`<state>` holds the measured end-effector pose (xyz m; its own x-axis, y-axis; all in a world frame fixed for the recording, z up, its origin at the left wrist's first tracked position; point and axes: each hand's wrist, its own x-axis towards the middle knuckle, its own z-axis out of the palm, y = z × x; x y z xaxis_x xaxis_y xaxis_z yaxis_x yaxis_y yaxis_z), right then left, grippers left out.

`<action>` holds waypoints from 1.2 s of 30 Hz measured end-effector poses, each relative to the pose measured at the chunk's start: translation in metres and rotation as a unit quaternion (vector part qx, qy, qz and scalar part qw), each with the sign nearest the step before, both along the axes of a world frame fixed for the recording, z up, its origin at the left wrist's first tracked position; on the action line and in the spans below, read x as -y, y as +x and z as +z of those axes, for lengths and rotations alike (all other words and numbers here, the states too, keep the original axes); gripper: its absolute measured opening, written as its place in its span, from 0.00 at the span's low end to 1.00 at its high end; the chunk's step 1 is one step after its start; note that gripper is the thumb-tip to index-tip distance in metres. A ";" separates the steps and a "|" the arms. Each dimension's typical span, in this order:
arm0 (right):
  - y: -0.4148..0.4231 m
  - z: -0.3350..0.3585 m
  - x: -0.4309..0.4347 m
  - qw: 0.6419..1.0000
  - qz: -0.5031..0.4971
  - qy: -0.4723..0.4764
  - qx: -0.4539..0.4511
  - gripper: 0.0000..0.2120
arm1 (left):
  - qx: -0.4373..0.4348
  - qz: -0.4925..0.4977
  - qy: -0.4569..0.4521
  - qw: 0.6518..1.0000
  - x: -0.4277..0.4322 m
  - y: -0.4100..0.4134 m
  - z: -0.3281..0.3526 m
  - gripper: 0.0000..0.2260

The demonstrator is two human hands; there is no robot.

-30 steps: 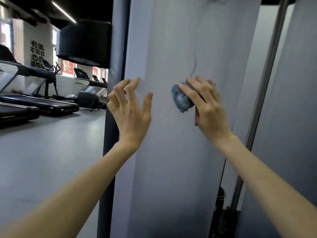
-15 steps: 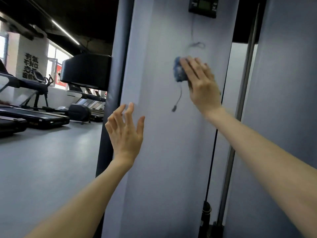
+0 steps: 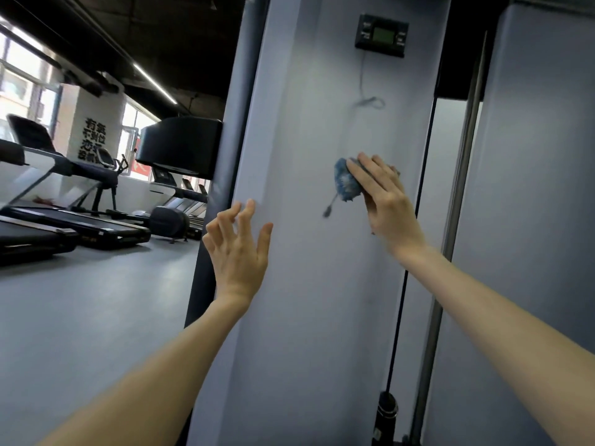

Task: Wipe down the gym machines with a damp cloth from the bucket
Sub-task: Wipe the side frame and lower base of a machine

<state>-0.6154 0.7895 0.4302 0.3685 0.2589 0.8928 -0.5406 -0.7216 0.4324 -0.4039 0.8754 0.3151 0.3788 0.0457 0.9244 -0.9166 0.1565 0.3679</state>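
Downward goes the right hand [image 3: 386, 204] with the cloth [image 3: 345, 184] since half a second ago. It was up nearer the display [image 3: 381, 35] and now sits lower on the panel [image 3: 309, 317], just above the loose end of the cord [image 3: 362, 78]. The left hand [image 3: 238, 252] has barely shifted along the panel's left edge.

The panel runs tall and flat, with a raised step down its left side and a dark post [image 3: 206, 268] beyond that. Its right edge meets a narrow gap holding a black cable [image 3: 401, 300] and a steel rod [image 3: 450, 239], with a second panel [image 3: 531, 236] further right. Bare panel face lies open between the hands and all the way down below them. The thin cord hangs from the display, loops, passes behind the cloth and ends at its lower left. Left of the post, floor [image 3: 80, 317] stretches to treadmills [image 3: 80, 226] far off.

The right hand lies over the bunched blue cloth, fingers long and slightly curved across it and thumb tucked beneath, pressing it to the panel. The cloth pokes out at the left of those fingers. The left hand is wide open and holds nothing, its fingers spread and a little bent. Its fingertips are at the step, but whether they touch it I cannot tell. The cloth is up and right of the left hand, apart from it.
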 end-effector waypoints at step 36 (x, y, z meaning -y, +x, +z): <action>0.156 0.042 -0.048 0.990 -0.054 -0.118 -0.060 0.18 | -0.056 -0.044 -0.065 0.995 0.002 0.001 -0.006 0.20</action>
